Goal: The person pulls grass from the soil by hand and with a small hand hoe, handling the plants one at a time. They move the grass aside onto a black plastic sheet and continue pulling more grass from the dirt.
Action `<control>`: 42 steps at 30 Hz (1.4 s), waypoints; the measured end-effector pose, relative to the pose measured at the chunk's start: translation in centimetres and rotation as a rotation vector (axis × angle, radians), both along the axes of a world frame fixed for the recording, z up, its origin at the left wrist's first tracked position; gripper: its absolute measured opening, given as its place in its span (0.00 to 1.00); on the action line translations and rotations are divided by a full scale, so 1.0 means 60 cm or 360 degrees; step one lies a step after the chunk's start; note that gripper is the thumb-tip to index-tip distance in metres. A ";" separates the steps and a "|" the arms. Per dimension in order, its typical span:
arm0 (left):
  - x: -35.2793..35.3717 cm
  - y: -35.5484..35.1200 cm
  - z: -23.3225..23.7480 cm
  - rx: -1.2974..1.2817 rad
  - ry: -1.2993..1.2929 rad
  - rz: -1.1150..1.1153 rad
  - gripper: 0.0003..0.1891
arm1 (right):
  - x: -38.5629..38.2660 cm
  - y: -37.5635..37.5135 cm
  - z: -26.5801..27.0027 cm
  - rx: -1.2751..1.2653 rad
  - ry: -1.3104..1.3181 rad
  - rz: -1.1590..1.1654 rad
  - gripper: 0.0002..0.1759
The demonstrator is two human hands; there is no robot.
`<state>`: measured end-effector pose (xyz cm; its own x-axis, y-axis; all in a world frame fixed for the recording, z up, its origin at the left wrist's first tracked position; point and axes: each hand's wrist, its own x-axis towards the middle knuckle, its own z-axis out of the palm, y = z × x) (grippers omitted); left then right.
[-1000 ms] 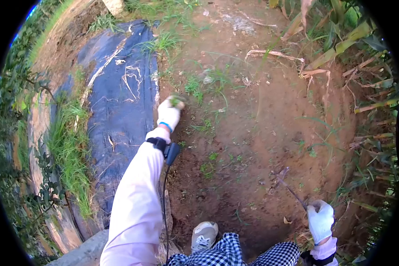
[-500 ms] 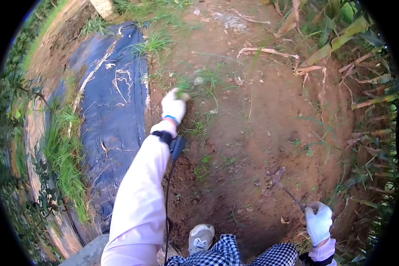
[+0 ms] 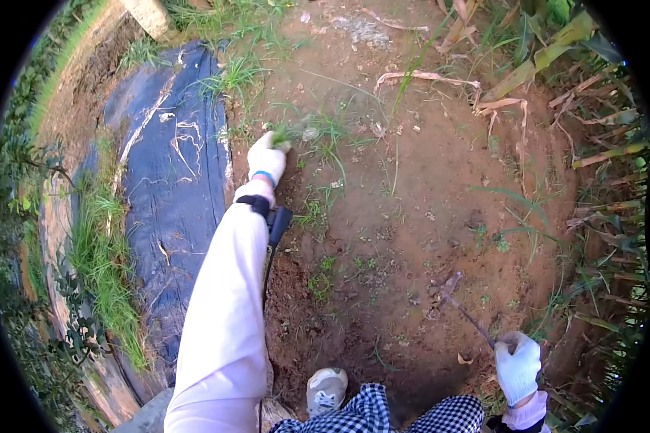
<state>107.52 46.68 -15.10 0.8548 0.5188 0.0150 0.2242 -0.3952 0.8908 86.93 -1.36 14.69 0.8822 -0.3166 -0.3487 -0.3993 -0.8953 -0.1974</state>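
My left hand [image 3: 266,157], in a white glove, is stretched out over bare reddish soil and is closed on a small tuft of green weeds [image 3: 282,136]. It sits at the edge of a patch of grass [image 3: 325,137] beside the dark plastic sheet [image 3: 170,180]. My right hand [image 3: 518,364], also gloved, stays low at the bottom right and grips the handle of a thin metal hand tool [image 3: 464,307], whose head rests on the soil. A black device [image 3: 276,224] with a cable is strapped at my left wrist.
Dry corn stalks and leaves [image 3: 556,65] line the right side. A strip of tall grass [image 3: 105,252] runs left of the plastic sheet. My grey shoe [image 3: 326,390] and checkered trousers [image 3: 412,418] are at the bottom edge. Small weeds [image 3: 321,281] dot the soil.
My left hand has reached farther away and slightly left, keeping the tuft of weeds in its grip. The right hand and the tool have hardly moved.
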 end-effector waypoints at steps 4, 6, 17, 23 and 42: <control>-0.029 0.037 0.004 -0.0825 -0.0327 0.0421 0.08 | -0.007 -0.014 -0.008 0.0070 0.0007 -0.0067 0.08; -0.027 0.051 0.003 -0.0438 -0.0204 0.0200 0.12 | -0.008 -0.017 -0.010 0.0086 0.0014 -0.0082 0.08; -0.017 -0.005 0.022 -0.0210 0.0136 -0.0407 0.17 | -0.006 -0.014 -0.007 0.0003 -0.0007 -0.0118 0.09; 0.004 -0.130 0.065 0.1081 0.0297 -0.0688 0.20 | 0.000 -0.001 -0.001 0.0004 0.0019 -0.0123 0.09; 0.127 -0.109 -0.018 0.0487 -0.0208 -0.0360 0.12 | 0.006 -0.025 -0.006 -0.0029 0.0057 -0.0134 0.08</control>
<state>115.12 40.13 -16.19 0.9274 0.2727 0.2559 -0.0063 -0.6729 0.7397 87.28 -2.88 14.31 0.8391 -0.3959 -0.3731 -0.4800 -0.8616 -0.1654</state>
